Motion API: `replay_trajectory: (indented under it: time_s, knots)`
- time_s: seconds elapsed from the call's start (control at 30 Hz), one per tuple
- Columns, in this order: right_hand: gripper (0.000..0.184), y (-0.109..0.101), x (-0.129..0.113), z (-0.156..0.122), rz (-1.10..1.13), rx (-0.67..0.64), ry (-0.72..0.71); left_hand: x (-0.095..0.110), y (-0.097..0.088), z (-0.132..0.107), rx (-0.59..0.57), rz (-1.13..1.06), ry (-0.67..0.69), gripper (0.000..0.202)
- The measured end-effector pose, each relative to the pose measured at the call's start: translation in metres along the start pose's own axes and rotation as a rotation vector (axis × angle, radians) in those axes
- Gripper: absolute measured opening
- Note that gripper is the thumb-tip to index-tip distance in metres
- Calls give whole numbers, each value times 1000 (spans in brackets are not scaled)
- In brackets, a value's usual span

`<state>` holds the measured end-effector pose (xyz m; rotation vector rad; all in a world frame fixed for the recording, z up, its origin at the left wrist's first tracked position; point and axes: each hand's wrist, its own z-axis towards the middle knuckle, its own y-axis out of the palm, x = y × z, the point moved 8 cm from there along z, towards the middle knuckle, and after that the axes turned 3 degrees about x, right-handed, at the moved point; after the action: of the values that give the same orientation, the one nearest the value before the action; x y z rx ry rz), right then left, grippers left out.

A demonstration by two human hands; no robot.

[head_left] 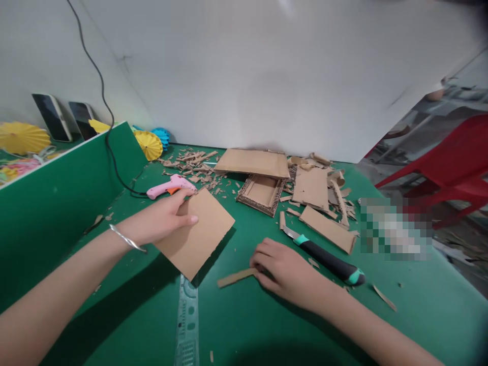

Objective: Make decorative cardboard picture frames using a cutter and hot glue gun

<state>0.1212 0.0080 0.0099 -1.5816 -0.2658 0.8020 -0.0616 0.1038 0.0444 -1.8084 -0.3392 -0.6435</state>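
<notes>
My left hand (173, 216) grips a flat piece of cardboard (206, 229), tilted above the green table, thumb on top and the other fingers partly hidden. Under its lower corner a clear plastic ruler (187, 320) lies on the table. My right hand (272, 267) rests low over the table with curled fingers closed on the end of a narrow cardboard strip (236, 277). Just right of that hand lies a utility knife (328, 259) with a black and teal handle, its blade exposed. Beyond my left hand is a pink glue gun (171, 186) with an orange trigger.
A shallow cardboard frame (263, 193) sits under a larger cardboard panel (251, 162) near the white wall. Cardboard scraps (194, 162) and cut pieces (328, 229) surround them. A green divider (68, 193) stands left, crossed by a black cord (102, 96). A red chair (453, 157) is at right.
</notes>
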Motion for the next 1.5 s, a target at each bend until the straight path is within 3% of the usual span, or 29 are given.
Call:
replay_trajectory:
  time_s: [0.1, 0.2, 0.3, 0.37, 0.5, 0.6, 0.83, 1.03, 1.27, 1.5]
  knots:
    - [15, -17, 22, -16, 172, -37, 65, -1, 19, -3, -48, -59, -39, 61]
    - [18, -37, 52, -36, 318, 17, 283, 5, 48, -4, -107, -53, -3, 58]
    - [21, -44, 64, -46, 322, 52, 419, 19, 65, -3, -95, 133, 106, 49]
    - [22, -39, 60, -45, 200, 14, 446, 30, 64, 3, -17, 315, 165, 40]
    - [23, -17, 46, -41, -33, -148, 455, 56, 52, 31, 141, 512, 215, 38]
    - [7, -8, 40, -40, -31, -192, 418, 72, 52, 63, 196, 543, 181, 50]
    - [11, -30, 44, -43, 107, -33, 325, 86, 70, 109, 203, 483, 105, 47]
    - [16, -43, 43, -44, 113, 113, 233, 83, 69, 123, 62, 348, 66, 39]
    - [19, -48, 43, -47, 29, 131, 239, 77, 53, 110, -59, 92, 86, 32]
    - [37, -57, 41, -51, -25, 246, 238, 35, 32, 41, -267, -222, 44, 37]
